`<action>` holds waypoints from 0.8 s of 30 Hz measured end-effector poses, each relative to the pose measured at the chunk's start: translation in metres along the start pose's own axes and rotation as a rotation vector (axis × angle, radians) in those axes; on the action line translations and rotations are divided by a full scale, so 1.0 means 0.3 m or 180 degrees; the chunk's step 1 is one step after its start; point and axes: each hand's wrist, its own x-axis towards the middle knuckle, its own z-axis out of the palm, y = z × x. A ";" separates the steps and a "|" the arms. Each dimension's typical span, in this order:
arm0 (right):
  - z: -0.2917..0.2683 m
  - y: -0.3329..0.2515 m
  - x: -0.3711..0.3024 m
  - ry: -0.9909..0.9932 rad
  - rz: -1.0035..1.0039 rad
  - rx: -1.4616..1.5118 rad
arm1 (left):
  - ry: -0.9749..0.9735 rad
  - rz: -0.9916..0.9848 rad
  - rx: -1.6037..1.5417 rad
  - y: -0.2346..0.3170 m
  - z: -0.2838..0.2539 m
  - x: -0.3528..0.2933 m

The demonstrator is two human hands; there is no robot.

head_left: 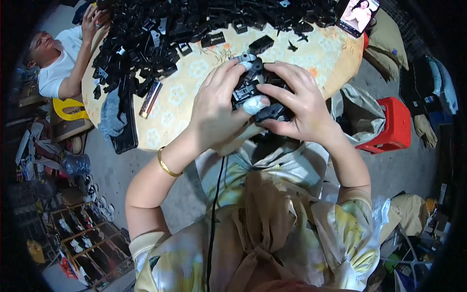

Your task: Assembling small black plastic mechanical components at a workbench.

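Observation:
At the near edge of the table, both my hands are closed around a cluster of black plastic parts (244,92). My left hand (214,104) grips it from the left, with white wrapping on the thumb and a fingertip. From the right, the fingers of my right hand (304,104) curl over the parts, its thumb lower down. How many pieces are held, and how they fit together, is partly hidden by my fingers. Just beyond my hands lies a loose black block (261,45). A large heap of black plastic parts (170,24) spreads across the far and left side.
A flower-patterned cover lies on the table (168,129). On it are a slim gold-and-dark case (150,100), a grey-blue cloth (113,114) on a dark tray, and a lit phone (357,17). A person (63,68) sits far left. Right stand an open sack (360,117) and a red stool (396,124).

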 end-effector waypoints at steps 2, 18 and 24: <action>0.001 0.003 -0.035 -0.0002 -0.0063 0.0000 | 0.0267 0.0012 0.0127 0.048 0.018 -0.010; 0.074 0.030 -0.412 0.0431 -0.0801 -0.0175 | 0.0239 0.1692 0.1287 0.166 0.172 -0.136; 0.052 0.019 -0.466 -0.0029 -0.0773 0.0027 | -0.0049 0.1957 0.0931 0.165 0.237 -0.211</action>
